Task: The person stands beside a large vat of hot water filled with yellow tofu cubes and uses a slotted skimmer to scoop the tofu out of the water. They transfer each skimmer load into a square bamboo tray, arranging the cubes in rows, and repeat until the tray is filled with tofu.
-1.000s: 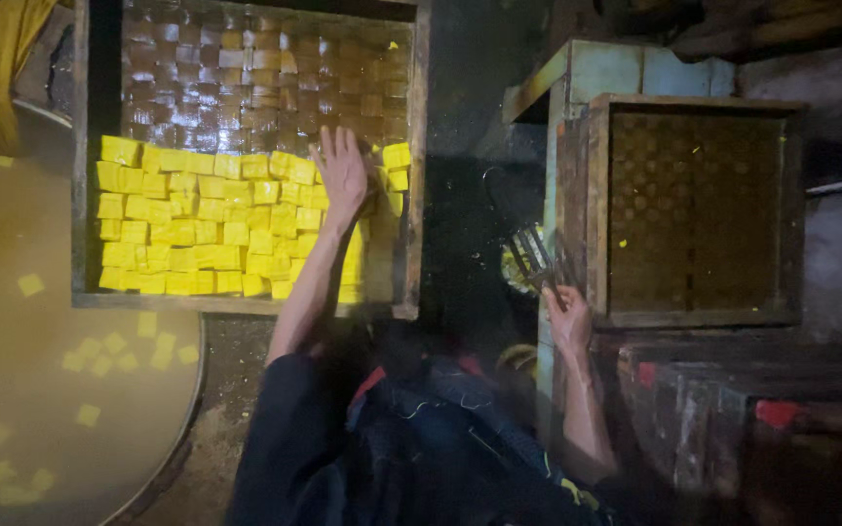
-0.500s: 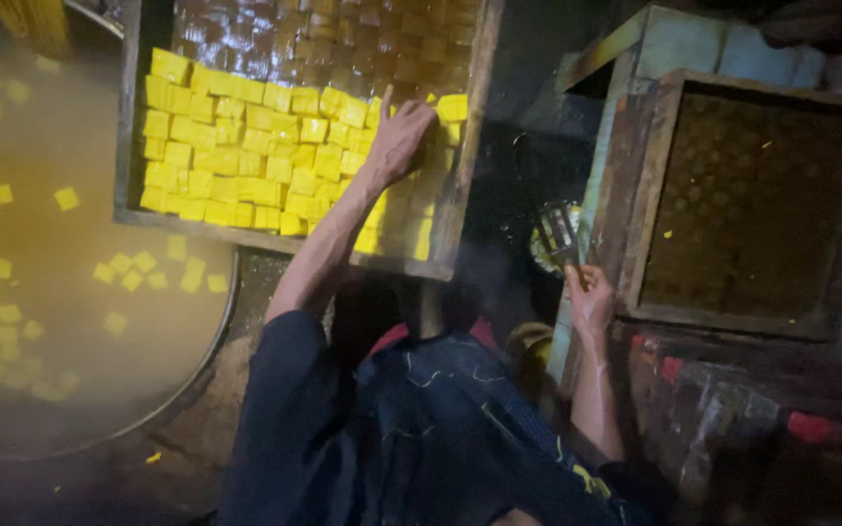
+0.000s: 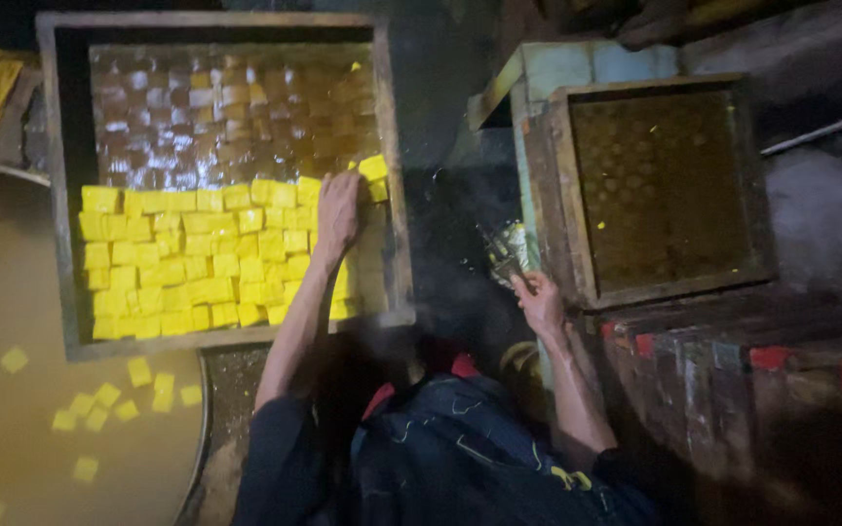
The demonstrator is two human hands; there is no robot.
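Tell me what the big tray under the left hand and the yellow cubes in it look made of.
Tray: seemingly rough, unfinished wood, with plank-like rims and corner joints. Yellow cubes: a soft, matte, tofu-like food, cut into squares; left hand rests on them.

no labels, signs or screens anywhere here. the only thing like a package is a small crinkled clear wrapper, shiny with pale glints, sitting just above the right hand beside the wooden box.
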